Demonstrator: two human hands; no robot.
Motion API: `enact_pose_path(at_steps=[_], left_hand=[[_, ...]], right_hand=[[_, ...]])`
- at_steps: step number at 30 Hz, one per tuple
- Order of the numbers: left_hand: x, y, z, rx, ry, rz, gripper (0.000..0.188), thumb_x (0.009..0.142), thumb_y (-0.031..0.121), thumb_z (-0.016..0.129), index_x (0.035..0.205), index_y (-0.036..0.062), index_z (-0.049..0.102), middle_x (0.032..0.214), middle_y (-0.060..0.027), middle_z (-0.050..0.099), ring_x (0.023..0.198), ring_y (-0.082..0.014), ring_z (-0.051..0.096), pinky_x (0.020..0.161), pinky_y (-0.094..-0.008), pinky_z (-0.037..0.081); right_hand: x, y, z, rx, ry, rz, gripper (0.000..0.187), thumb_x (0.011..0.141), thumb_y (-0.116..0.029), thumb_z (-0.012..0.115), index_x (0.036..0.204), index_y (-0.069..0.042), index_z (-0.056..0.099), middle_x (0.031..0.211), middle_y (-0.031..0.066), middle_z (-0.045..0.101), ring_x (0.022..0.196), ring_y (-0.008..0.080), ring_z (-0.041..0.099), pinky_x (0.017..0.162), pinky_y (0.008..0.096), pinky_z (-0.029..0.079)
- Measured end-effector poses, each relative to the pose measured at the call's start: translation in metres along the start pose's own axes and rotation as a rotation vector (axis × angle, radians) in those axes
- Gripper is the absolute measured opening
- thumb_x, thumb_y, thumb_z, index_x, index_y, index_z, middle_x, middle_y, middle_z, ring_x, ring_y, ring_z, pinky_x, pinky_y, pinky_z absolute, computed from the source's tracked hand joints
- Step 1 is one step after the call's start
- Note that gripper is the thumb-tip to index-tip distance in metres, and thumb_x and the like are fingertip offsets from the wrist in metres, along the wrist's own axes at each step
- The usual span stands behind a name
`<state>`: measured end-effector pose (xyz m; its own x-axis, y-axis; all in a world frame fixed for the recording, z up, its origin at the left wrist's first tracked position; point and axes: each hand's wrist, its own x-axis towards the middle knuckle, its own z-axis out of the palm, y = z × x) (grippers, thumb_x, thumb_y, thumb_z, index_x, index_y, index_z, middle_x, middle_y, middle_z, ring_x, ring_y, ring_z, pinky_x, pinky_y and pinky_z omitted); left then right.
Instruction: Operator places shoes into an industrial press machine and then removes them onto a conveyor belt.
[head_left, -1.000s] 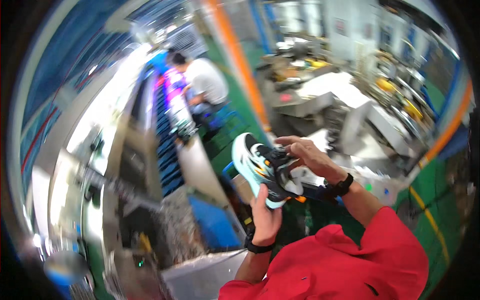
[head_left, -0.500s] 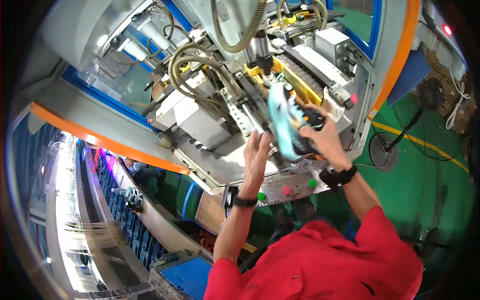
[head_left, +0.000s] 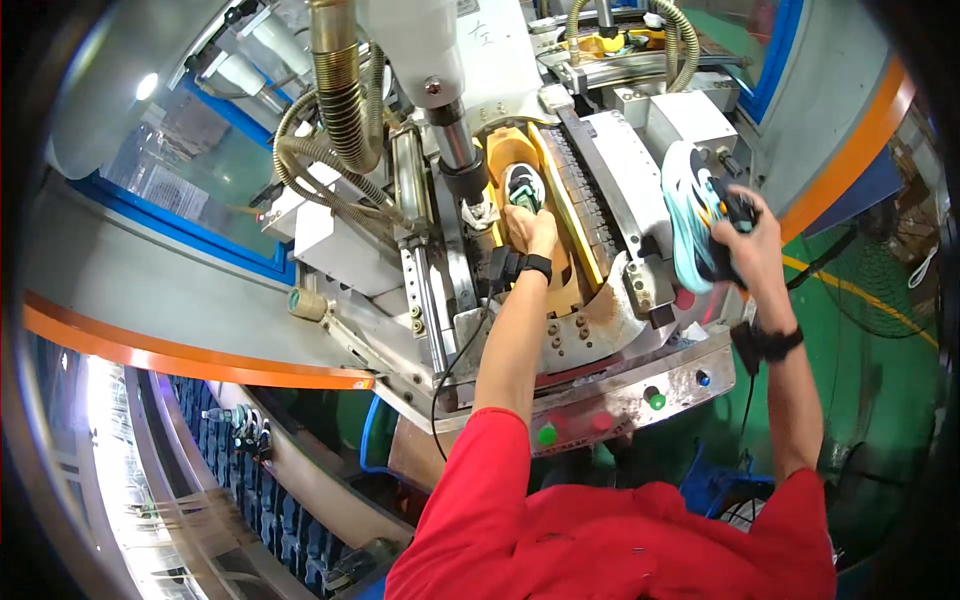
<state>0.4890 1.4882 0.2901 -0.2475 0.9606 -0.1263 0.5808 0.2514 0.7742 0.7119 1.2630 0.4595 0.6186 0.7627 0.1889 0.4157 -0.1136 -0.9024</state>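
Observation:
My right hand (head_left: 752,245) grips a sneaker (head_left: 683,225) with a pale turquoise and white sole and a dark upper, held on its side above the right part of the machine. Forward and to the left, my left hand (head_left: 532,230) reaches into the machine's yellow cradle (head_left: 508,145) and has its fingers closed on a second shoe (head_left: 524,185). Only the white-rimmed, dark and green end of that shoe shows; my hand covers part of it. A dark metal press rod (head_left: 465,180) stands close to the left of my left hand.
Ribbed hoses (head_left: 340,90) hang at the left of the press. Along the front panel (head_left: 630,400) are green and red buttons. A conveyor (head_left: 270,500) with a shoe (head_left: 245,430) on it runs at lower left. A fan (head_left: 870,290) stands on the green floor at right.
My right hand has carried the sneaker from the machine's middle out to the right. My left hand, raised open before, has moved forward onto the shoe in the yellow cradle.

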Motion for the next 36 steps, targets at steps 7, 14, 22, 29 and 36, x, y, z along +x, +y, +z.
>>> enact_pose_path(at_steps=[7, 14, 22, 29, 36], left_hand=[[-0.101, -0.024, -0.16, -1.1, -0.481, -0.389, 0.013, 0.089, 0.009, 0.064, 0.099, -0.0004, 0.063, 0.09, -0.0094, 0.067, 0.076, -0.0198, 0.067, 0.067, -0.0332, 0.056], [-0.264, -0.081, -0.335, -1.02, -0.328, -0.271, 0.043, 0.092, 0.007, 0.057, 0.132, -0.0051, 0.047, 0.118, -0.0093, 0.061, 0.101, -0.0194, 0.063, 0.09, -0.034, 0.05], [-0.371, -0.14, -0.38, -1.019, 0.298, -0.361, 0.038, 0.091, 0.014, 0.061, 0.123, -0.0058, 0.052, 0.107, -0.0107, 0.064, 0.093, -0.0197, 0.065, 0.081, -0.0322, 0.052], [-0.41, -0.158, -0.35, -0.677, 0.426, -0.459, 0.014, 0.094, 0.01, 0.059, 0.095, -0.003, 0.064, 0.095, -0.0077, 0.063, 0.081, -0.0157, 0.061, 0.072, -0.0281, 0.05], [-0.428, -0.151, -0.337, -1.252, 0.46, -0.51, 0.028, 0.093, 0.009, 0.061, 0.117, -0.0039, 0.059, 0.107, -0.0097, 0.066, 0.093, -0.02, 0.066, 0.083, -0.0339, 0.053]], right_hand=[[0.105, -0.052, 0.152, -0.429, -0.436, -0.1, 0.061, 0.061, -0.035, 0.075, 0.102, 0.008, 0.06, 0.098, 0.027, 0.066, 0.086, 0.0357, 0.066, 0.076, 0.0396, 0.053], [0.056, -0.015, 0.332, -0.542, -0.324, -0.227, 0.031, 0.073, -0.019, 0.065, 0.094, 0.005, 0.064, 0.094, 0.0256, 0.069, 0.092, 0.0366, 0.068, 0.085, 0.0418, 0.053], [0.003, -0.011, 0.334, -0.503, -0.38, -0.218, 0.058, 0.08, -0.016, 0.062, 0.126, 0.007, 0.036, 0.114, 0.0317, 0.055, 0.1, 0.0436, 0.061, 0.081, 0.0489, 0.053], [-0.225, 0.009, 0.204, 0.039, -0.668, -0.69, 0.011, 0.082, -0.006, 0.063, 0.093, -0.005, 0.06, 0.088, 0.0135, 0.059, 0.083, 0.034, 0.06, 0.068, 0.0423, 0.05], [-0.303, 0.115, 0.243, -0.301, -1.03, -0.681, 0.013, 0.085, -0.014, 0.056, 0.097, -0.008, 0.056, 0.102, 0.0136, 0.054, 0.096, 0.0348, 0.057, 0.076, 0.0469, 0.05]])
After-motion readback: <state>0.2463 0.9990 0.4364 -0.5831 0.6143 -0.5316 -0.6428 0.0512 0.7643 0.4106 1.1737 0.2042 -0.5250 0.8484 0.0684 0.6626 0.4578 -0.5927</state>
